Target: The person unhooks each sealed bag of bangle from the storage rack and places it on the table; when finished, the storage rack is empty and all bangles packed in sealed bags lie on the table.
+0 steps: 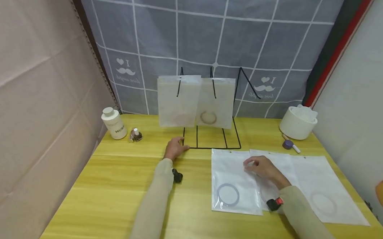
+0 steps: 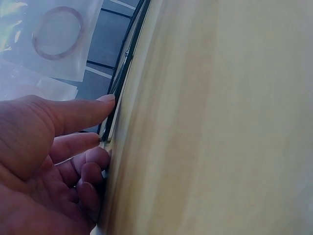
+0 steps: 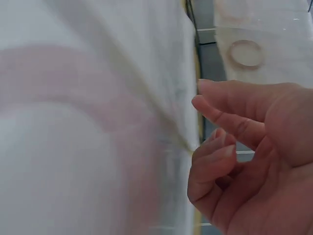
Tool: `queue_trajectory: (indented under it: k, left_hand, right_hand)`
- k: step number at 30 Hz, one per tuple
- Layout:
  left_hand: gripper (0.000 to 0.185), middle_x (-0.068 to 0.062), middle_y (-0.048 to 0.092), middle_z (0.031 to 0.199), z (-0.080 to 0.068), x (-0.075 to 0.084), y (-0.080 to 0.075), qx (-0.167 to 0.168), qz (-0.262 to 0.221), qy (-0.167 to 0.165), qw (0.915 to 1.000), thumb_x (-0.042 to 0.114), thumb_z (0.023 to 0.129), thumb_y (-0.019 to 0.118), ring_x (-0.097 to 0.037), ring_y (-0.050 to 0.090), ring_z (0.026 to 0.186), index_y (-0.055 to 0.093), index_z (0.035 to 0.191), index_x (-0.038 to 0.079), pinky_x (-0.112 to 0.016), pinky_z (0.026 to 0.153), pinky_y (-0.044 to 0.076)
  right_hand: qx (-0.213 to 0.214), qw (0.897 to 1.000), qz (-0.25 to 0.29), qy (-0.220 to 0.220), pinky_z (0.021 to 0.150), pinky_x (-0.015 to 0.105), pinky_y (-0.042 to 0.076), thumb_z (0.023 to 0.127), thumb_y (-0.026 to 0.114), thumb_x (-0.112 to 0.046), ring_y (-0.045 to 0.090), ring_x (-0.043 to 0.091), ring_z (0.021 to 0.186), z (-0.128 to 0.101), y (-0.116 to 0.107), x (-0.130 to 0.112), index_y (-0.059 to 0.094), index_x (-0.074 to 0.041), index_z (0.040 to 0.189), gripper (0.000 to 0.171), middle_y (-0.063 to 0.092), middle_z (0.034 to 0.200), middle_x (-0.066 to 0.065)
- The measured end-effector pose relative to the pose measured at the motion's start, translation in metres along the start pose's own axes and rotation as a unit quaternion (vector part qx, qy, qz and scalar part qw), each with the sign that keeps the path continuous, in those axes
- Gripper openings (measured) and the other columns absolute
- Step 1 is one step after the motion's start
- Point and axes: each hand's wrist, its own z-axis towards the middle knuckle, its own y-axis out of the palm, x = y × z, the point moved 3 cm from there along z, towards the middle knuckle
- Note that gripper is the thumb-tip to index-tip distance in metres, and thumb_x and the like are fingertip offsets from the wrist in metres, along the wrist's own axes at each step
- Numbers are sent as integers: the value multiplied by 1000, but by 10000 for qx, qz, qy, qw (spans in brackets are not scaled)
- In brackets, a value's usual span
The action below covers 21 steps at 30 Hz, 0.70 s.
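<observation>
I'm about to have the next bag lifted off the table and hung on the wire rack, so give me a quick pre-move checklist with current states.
1. Rack steadied: the left hand rests at the front left corner of the black wire rack, fingers touching the base wire. Ok.
2. Bag gripped: the right hand lies on the flat bags, fingers curled; a firm pinch does not show. Cannot tell.
3. Free hook: two hung bags fill the left hooks; the right prong looks bare. Ok.
4. Bags overlapping on the table, so one may drag another. Not ok.
5. Path to the rack: nothing stands between. Ok.
</observation>
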Motion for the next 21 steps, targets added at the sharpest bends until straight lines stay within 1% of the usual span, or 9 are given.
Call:
queue_trajectory:
  k: [2, 5, 8, 9, 11, 13, 15, 19, 21]
  left_hand:
    - [55, -19, 57, 143, -1, -2, 0, -27, -9, 1, 10000, 20, 94, 74, -39, 56, 127, 56, 144, 5, -54, 105, 46]
    - [55, -19, 60, 139, -2, -5, 1, -30, -29, -38, 10000, 20, 94, 74, -37, 60, 120, 56, 144, 7, -53, 102, 49]
    - [54, -18, 62, 135, -2, -5, 0, 24, -36, -66, 10000, 20, 93, 74, -35, 63, 111, 57, 143, 7, -52, 98, 51]
    - [54, -18, 62, 134, -2, -5, 0, 41, -37, -72, 10000, 20, 94, 74, -34, 63, 110, 57, 143, 8, -52, 98, 51]
    - [54, -18, 62, 134, -2, -5, 0, 74, -19, -62, 10000, 20, 93, 74, -34, 63, 110, 57, 143, 7, -51, 100, 50]
    - [54, -18, 62, 135, -1, -4, 0, 94, 4, -55, 9999, 21, 93, 74, -35, 63, 111, 57, 143, 7, -52, 101, 49]
    - [54, -18, 61, 137, -2, -4, 1, 95, 10, -58, 9999, 21, 93, 74, -36, 61, 117, 57, 143, 7, -52, 103, 48]
    - [53, -17, 58, 143, -2, -3, 1, 82, 38, -52, 9999, 21, 93, 74, -37, 56, 128, 58, 142, 8, -53, 105, 46]
    - [53, -17, 59, 141, -2, -1, 1, 88, 44, -33, 9999, 21, 93, 74, -37, 57, 125, 58, 143, 8, -53, 103, 47]
  right_hand:
    - [103, 9999, -36, -80, 63, 29, 43, 97, 68, -24, 49, 18, 75, 5, -7, -5, 73, -3, 117, 30, 60, 85, 6]
    - [394, 9986, 106, -331, 63, 31, 47, 99, 65, -27, 52, 23, 79, 17, -21, -15, 70, 1, 121, 36, 63, 92, 12]
    - [975, 9923, 160, -747, 67, 33, 52, 101, 63, -28, 58, 29, 85, 35, -36, -29, 68, 2, 123, 37, 66, 99, 19]
    - [1161, 9887, 202, -930, 70, 36, 54, 102, 62, -27, 60, 32, 88, 42, -40, -34, 67, 3, 124, 37, 66, 103, 21]
    - [1516, 9802, 232, -1253, 83, 42, 55, 102, 61, -24, 61, 34, 101, 55, -48, -45, 66, 2, 125, 35, 65, 114, 22]
    - [1747, 9722, 260, -1538, 95, 50, 50, 102, 62, -22, 58, 34, 115, 68, -53, -57, 65, 1, 128, 34, 62, 124, 20]
    - [1796, 9680, 343, -1721, 104, 57, 43, 101, 63, -18, 50, 36, 127, 79, -57, -69, 63, 0, 131, 35, 56, 135, 20]
    - [1797, 9614, 312, -2061, 111, 63, 34, 99, 66, -16, 37, 39, 142, 98, -65, -95, 61, -4, 137, 40, 43, 152, 18]
    - [1761, 9593, 360, -2180, 112, 63, 32, 98, 67, -17, 33, 38, 146, 104, -68, -108, 60, -8, 140, 43, 38, 157, 17]
